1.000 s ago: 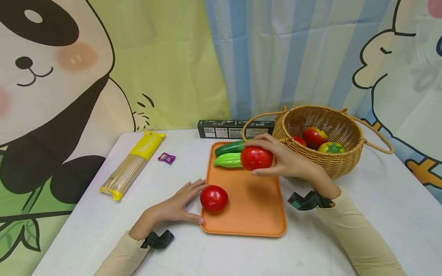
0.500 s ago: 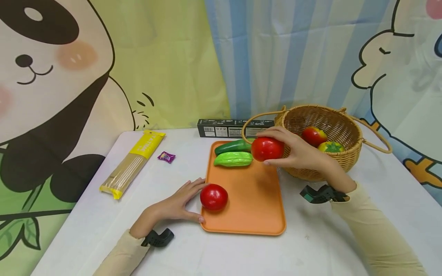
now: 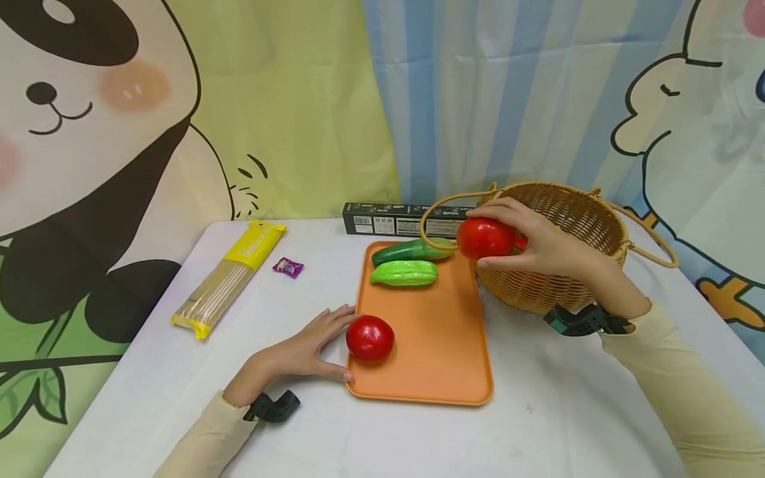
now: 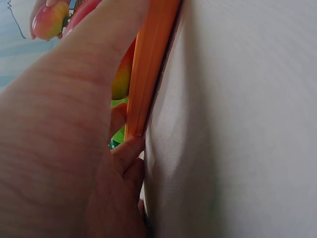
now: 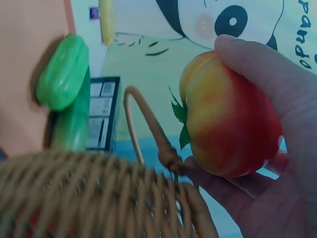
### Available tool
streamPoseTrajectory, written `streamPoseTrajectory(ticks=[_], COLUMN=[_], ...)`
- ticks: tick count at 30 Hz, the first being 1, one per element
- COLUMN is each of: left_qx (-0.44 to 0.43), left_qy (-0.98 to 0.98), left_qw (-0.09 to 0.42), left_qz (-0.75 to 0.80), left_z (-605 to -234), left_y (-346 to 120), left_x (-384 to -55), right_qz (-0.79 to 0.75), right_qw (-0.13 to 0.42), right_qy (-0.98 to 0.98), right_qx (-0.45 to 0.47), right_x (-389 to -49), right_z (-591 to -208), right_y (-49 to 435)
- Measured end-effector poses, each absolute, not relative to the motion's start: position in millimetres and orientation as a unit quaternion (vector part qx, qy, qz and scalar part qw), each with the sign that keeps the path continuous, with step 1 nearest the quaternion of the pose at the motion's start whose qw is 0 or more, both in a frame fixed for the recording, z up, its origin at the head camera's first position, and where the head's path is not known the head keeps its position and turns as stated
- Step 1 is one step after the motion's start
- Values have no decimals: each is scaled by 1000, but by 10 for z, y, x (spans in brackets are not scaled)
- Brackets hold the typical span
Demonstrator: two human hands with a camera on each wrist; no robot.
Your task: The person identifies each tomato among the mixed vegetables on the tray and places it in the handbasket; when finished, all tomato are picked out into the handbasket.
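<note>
My right hand [image 3: 532,242] grips a red tomato [image 3: 485,238] above the near left rim of the wicker basket [image 3: 538,292]. In the right wrist view, this tomato [image 5: 228,119] shows a yellowish end with green leaves, between thumb and fingers. My left hand [image 3: 307,348] rests at the left edge of the orange tray [image 3: 436,352], fingers spread and touching its rim. Beside those fingers, a second red tomato [image 3: 370,338] sits on the tray. Toward the tray's far end lie a light green cucumber-like vegetable [image 3: 404,273] and a dark green cucumber [image 3: 409,251]. My hand mostly hides the basket's contents.
Behind the tray stands a long black box [image 3: 382,220]. To the left are a yellow pack of noodles [image 3: 233,275] and a small purple candy [image 3: 289,267]. The basket handle [image 3: 439,202] folds down over the tray's far right corner.
My right hand has carried the tomato from above the tray rightward and away from me to the basket rim. The left hand and the second tomato have stayed put.
</note>
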State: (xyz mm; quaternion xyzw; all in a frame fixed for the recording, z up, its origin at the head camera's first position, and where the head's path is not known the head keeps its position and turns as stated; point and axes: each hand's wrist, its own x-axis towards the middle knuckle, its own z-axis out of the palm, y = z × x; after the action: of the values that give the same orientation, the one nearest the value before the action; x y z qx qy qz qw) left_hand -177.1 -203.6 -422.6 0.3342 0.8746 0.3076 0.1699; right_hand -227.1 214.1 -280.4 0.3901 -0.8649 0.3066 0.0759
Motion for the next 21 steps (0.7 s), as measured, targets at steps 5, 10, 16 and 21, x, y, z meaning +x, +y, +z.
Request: streamPoseTrajectory(ticks=[5, 10, 16, 21], left_qx=[327, 322, 319, 316], left_qy=[878, 881, 882, 881], left_qw=[173, 172, 174, 180], left_qz=[302, 300, 301, 304], left_z=[-4230, -4230, -4218, -4212], left_y=[-2041, -2042, -2033, -2025], left_x=[-1776, -1781, -1779, -1770], right_qz=[308, 314, 329, 342], right_qw=[85, 113, 124, 103], right_qy=[-872, -874, -885, -898], right_qx=[371, 353, 305, 257], right_x=[-2318, -2370, -2429, -2453], right_z=[-2764, -2783, -2813, -2845], right_y=[2242, 2342, 2467, 2548])
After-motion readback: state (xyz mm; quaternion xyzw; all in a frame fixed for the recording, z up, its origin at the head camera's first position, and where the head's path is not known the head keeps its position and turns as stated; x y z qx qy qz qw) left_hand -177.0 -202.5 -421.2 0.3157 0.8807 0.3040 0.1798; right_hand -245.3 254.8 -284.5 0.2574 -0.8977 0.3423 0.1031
